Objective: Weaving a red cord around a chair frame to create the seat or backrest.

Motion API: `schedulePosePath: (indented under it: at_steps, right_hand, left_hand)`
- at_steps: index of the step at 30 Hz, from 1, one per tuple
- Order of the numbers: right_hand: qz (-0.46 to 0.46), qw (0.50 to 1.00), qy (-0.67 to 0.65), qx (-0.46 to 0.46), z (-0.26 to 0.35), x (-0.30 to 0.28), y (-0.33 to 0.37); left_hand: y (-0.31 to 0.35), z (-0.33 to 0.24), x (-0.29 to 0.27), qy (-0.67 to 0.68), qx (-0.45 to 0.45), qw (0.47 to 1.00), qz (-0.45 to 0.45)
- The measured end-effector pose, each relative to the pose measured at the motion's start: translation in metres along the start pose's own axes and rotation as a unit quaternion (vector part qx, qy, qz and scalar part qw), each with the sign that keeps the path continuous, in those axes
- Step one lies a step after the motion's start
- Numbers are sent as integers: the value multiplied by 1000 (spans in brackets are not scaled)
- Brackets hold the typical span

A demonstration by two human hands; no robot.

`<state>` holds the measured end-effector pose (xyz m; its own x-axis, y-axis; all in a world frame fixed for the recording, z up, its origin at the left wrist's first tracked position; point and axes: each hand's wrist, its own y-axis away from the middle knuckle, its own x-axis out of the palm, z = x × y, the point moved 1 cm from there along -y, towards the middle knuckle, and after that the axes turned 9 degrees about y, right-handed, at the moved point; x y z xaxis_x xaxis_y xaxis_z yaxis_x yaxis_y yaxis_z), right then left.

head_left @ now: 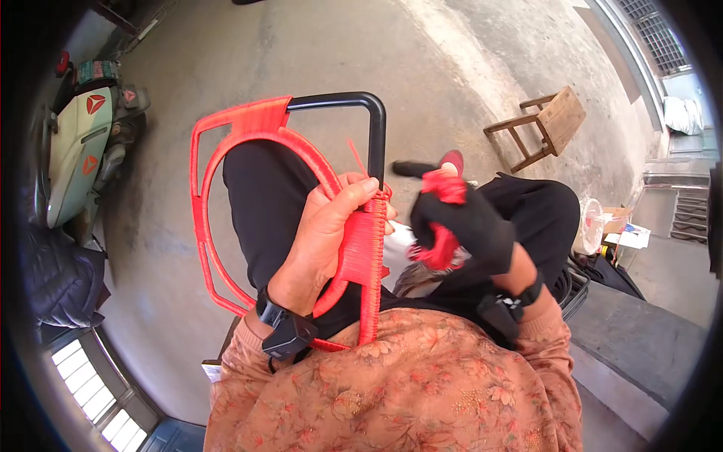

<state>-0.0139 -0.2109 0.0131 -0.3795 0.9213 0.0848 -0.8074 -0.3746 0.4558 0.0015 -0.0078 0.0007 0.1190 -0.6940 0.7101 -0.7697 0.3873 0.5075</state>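
A frame (pixel 199 166) of metal tube, rounded at its corners with a ring inside, lies over my lap. Red cord wraps most of it; a black stretch of tube (pixel 331 99) is bare at the top right corner. My left hand (pixel 320 233), without a glove, grips the wrapped right side, thumb pressed on the tube where the winding meets bare black. A short loose cord end (pixel 356 156) sticks up there. To the right, my right hand (pixel 471 226) in a black glove is closed round a bundle of red cord (pixel 439 252), slightly blurred.
A small wooden stool (pixel 553 120) stands ahead on the right on the concrete floor (pixel 324 45). At the far left is a parked scooter (pixel 86 151), with a dark padded jacket (pixel 64 279) nearer. Boxes and papers (pixel 629 233) sit at the right.
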Motion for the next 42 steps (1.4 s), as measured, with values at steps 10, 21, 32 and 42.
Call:
schedulePosePath:
  at_steps: [10, 21, 32, 42]
  right_hand:
    - [-74, 997, 13, -9, -5, 17, -19]
    - [-76, 997, 24, -12, 17, 28, -28]
    - [-40, 993, -111, 2, -1, 25, -33]
    - [-60, 997, 8, -39, 6, 27, -21]
  left_hand:
    - [2, 0, -5, 18, 1, 1000, -14]
    - [3, 2, -1, 38, 2, 999, -18]
    - [4, -1, -4, 9, -6, 1000, -11]
    - [2, -1, -3, -11, 34, 999, -5]
